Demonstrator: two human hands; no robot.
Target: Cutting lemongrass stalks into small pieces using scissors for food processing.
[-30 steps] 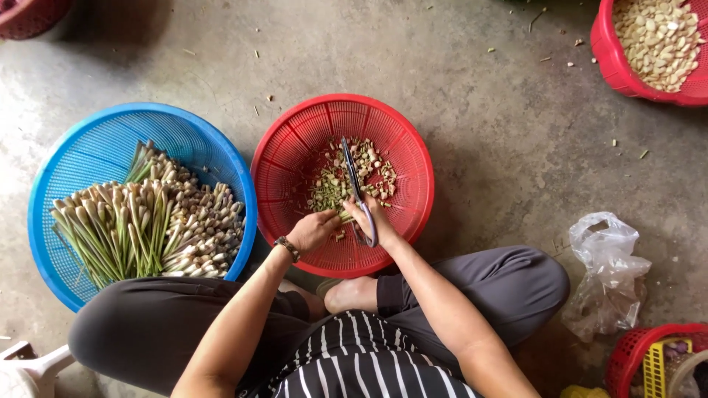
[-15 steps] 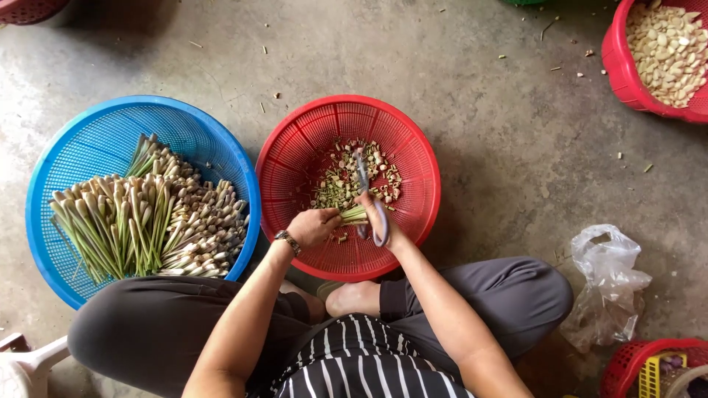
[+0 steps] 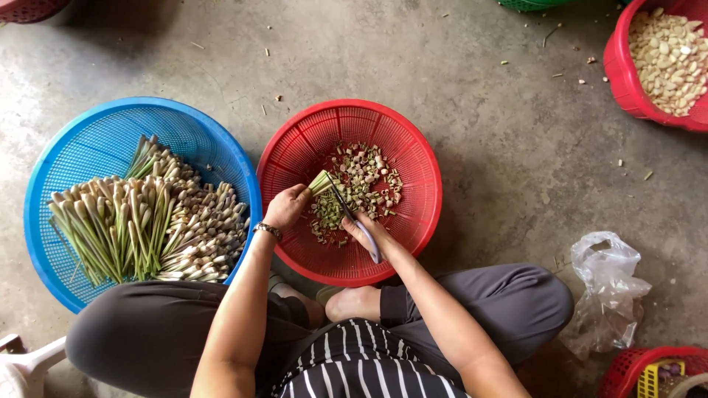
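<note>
Lemongrass stalk (image 3: pixel 320 181): short, pale green, cut end whitish, pinched in your left hand (image 3: pixel 286 206) over the red basket (image 3: pixel 413 155). Knife (image 3: pixel 355 221): slim dark blade, purple handle, gripped in your right hand (image 3: pixel 369 234), edge at the stalk. Cut pieces (image 3: pixel 361 180): small pale rings on the basket floor. Blue basket (image 3: pixel 81 133): whole trimmed stalks (image 3: pixel 140 221), just beside.

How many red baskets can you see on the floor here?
4: the red basket of cut pieces under the hands, one of pale pieces top right, one top left, one bottom right; others may lie out of frame.
</note>
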